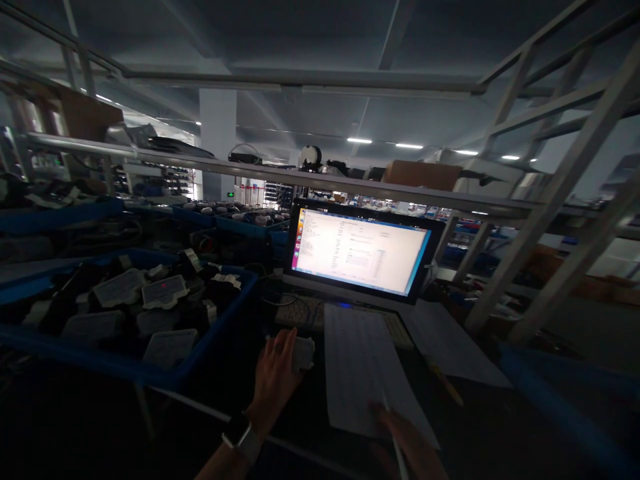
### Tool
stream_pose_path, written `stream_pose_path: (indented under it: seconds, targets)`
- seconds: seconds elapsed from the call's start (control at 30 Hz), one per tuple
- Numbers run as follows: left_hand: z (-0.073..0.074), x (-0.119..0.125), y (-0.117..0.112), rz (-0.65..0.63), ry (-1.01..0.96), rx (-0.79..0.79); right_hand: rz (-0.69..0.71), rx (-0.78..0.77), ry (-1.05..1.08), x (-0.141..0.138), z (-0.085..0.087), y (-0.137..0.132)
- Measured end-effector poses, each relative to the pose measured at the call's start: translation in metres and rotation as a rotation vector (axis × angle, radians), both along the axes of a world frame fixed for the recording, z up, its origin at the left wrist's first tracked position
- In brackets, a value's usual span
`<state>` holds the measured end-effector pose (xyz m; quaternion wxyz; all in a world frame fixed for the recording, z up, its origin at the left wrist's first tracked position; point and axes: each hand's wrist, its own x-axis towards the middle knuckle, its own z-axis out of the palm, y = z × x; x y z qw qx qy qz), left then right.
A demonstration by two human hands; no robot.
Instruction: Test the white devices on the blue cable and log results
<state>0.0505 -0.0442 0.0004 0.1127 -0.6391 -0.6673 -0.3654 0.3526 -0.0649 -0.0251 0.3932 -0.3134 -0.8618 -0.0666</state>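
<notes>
My left hand (277,371), with a watch on its wrist, is closed around the left side of a small flat grey case (303,354) on the dark desk. Its fingers cover part of the case. In my right hand (407,440), somewhat blurred, is a slim white pen (395,437). The pen slants over the lower part of a printed paper sheet (357,367). This sheet lies partly over a keyboard (300,313), in front of a lit monitor (360,253).
Left of my hands stands a blue bin (175,377) holding several similar cases with dark straps. A second sheet (455,347) and a yellowish pen-like tool (447,385) lie at right. A loaded shelf (280,175) crosses above the monitor; metal frame bars (545,200) rise at right.
</notes>
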Motion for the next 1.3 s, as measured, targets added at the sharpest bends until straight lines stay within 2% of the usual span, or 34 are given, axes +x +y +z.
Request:
stream_pose_path:
  seconds: [0.17, 0.33, 0.5, 0.63, 0.73, 0.83, 0.93, 1.07, 1.17, 1.3]
  targets:
    - [-0.001, 0.007, -0.001, 0.011, 0.057, 0.021, 0.001, 0.024, -0.003, -0.005, -0.002, 0.000]
    - [-0.010, -0.012, -0.016, -0.112, 0.168, 0.113, -0.050, -0.050, -0.038, -0.007, -0.004, 0.002]
    - [-0.011, -0.019, -0.016, -0.201, 0.188, 0.167, -0.036, -0.015, 0.000, -0.006, -0.010, 0.002]
    - [-0.015, -0.022, -0.007, -0.290, 0.160, 0.230, -0.064, -0.154, 0.058, -0.003, -0.005, 0.000]
    - [-0.020, -0.027, 0.002, -0.322, 0.162, 0.178, -0.150, -0.346, 0.214, 0.001, 0.007, 0.005]
    - [-0.022, -0.031, 0.013, -0.303, 0.174, 0.099, -0.235, -0.468, 0.434, 0.013, 0.017, 0.020]
    - [-0.022, -0.031, 0.022, -0.297, 0.206, 0.112, -0.316, -0.539, 0.752, 0.030, 0.016, 0.039]
    - [-0.023, -0.028, 0.027, -0.277, 0.214, 0.219, -0.439, -0.622, 1.231, 0.051, 0.006, 0.055]
    - [-0.025, -0.025, 0.027, -0.277, 0.213, 0.267, -0.463, -0.626, 1.337, 0.054, 0.002, 0.056]
    - [-0.025, -0.022, 0.026, -0.254, 0.210, 0.292, -0.460, -0.692, 1.312, 0.048, 0.004, 0.050]
